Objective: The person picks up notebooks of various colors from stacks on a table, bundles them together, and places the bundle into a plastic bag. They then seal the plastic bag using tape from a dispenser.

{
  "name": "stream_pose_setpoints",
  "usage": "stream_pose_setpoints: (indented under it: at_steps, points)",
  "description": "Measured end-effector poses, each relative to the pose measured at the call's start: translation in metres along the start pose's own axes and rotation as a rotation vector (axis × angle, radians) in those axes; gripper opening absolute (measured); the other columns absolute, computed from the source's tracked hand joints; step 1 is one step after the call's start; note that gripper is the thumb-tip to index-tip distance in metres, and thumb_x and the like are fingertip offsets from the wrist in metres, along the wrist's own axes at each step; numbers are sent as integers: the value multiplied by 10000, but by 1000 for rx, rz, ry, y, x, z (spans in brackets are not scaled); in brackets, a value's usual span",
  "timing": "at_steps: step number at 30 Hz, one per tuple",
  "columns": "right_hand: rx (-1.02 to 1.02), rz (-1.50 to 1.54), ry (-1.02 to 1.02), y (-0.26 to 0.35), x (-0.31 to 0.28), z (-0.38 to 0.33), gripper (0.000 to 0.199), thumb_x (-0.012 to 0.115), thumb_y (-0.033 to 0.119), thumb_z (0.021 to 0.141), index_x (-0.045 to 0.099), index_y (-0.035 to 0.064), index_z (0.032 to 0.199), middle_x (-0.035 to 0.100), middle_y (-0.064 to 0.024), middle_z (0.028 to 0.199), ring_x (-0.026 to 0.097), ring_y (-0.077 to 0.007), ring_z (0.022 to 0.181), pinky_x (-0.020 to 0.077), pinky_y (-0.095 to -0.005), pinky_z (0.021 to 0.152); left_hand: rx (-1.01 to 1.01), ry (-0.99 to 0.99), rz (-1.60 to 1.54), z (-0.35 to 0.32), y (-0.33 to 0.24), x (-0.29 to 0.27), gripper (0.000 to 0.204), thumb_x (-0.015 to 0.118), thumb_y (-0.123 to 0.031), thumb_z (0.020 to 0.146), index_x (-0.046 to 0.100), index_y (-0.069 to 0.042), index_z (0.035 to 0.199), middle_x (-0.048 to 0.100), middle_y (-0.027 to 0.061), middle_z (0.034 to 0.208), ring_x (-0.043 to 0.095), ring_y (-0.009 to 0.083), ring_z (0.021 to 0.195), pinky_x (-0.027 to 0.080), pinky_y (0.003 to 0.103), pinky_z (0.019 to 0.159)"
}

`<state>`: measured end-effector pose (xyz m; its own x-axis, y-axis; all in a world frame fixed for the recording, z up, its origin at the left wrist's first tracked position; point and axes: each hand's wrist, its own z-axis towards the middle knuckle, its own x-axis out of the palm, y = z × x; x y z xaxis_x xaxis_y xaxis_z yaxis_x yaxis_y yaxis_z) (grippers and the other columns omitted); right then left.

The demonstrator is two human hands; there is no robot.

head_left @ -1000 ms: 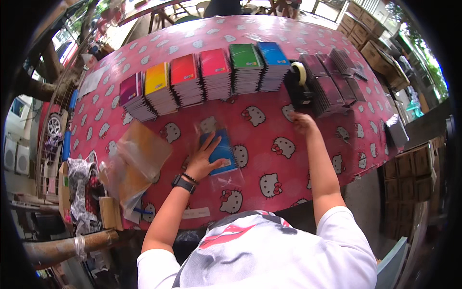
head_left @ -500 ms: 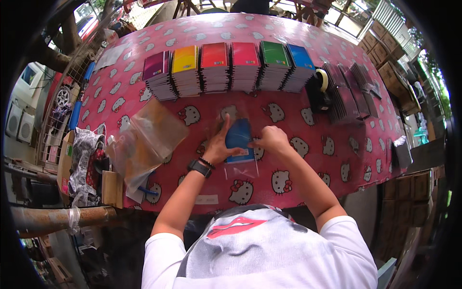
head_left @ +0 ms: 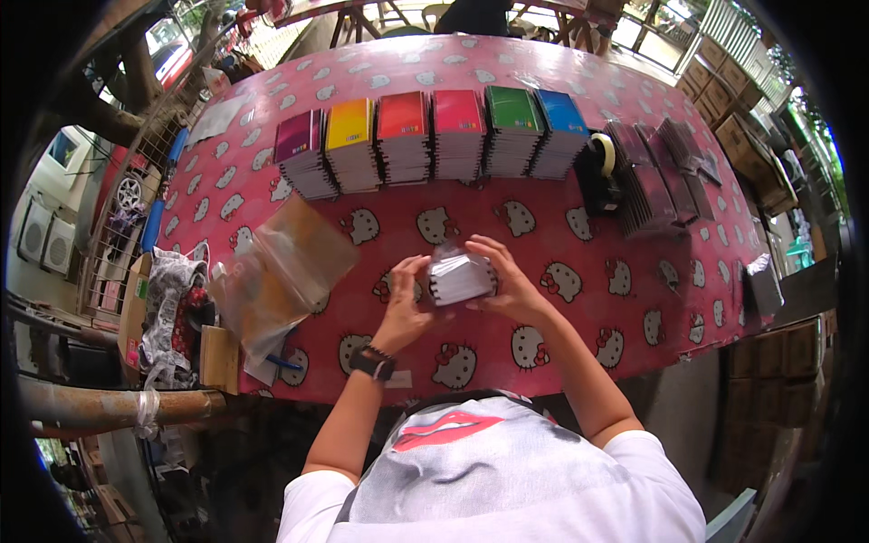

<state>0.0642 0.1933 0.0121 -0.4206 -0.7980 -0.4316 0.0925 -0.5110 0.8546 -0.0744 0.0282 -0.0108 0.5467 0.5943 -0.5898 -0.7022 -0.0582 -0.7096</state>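
Observation:
Between my two hands stands a small bundle of spiral notebooks point(head_left: 460, 279), tipped so that its white page edges face up toward me. Clear plastic shows at its far end, and its covers are mostly hidden. My left hand point(head_left: 405, 300) is closed on the side with the dark spiral binding. The opposite side is gripped by my right hand point(head_left: 511, 282), fingers bent over the far corner. Beyond them runs a row of notebook stacks: purple point(head_left: 297, 133), yellow point(head_left: 349, 125), red point(head_left: 402, 116), pink point(head_left: 458, 112), green point(head_left: 513, 110) and blue point(head_left: 562, 113).
Clear plastic bags point(head_left: 290, 262) lie to the left, beside a patterned cloth point(head_left: 172, 299), a wooden block point(head_left: 219, 359) and a blue pen point(head_left: 285, 362). At the right are a tape dispenser point(head_left: 597, 176) and dark wrapped bundles point(head_left: 647, 176). The pink tablecloth point(head_left: 579, 312) covers the table.
The blue-covered notebook lay flat on plastic under my hands; now the bundle is tipped up with page edges showing. My right hand has closed on its right side, my left on its left.

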Motion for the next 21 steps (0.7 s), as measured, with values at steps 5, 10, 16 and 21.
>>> stream_pose_setpoints:
  at_steps: [5,10,16,21]
  points:
    - [73,315,20,7,4,13,1031,813,18,566,237,138,1413,408,-104,1302,373,-223,1234,355,-345,1009,-111,109,-714,14,-3,9,688,777,-17,659,352,-60,1198,475,80,1191,488,167,1101,426,320,934]
    - [19,267,-114,-14,12,-5,1116,849,114,541,167,114,1425,377,-125,1354,278,-270,1320,286,-389,1059,-189,73,-672,2,0,17,896,766,-3,609,236,-68,1328,395,118,1296,413,213,1202,383,342,983]
    - [-33,-20,-49,-2,-19,-37,567,776,168,623,568,127,1149,455,-57,1309,392,-246,1192,320,-396,987,-50,-147,-252,-36,1,6,848,627,27,606,282,-62,1375,314,127,1381,309,241,1294,275,393,1066]
    - [-145,-235,146,7,-16,-18,586,731,86,584,609,238,1136,441,10,1347,303,-281,1279,251,-457,1031,61,-85,-96,-36,-9,4,724,666,-74,629,424,-77,1312,330,123,1413,212,321,1350,205,453,1088]
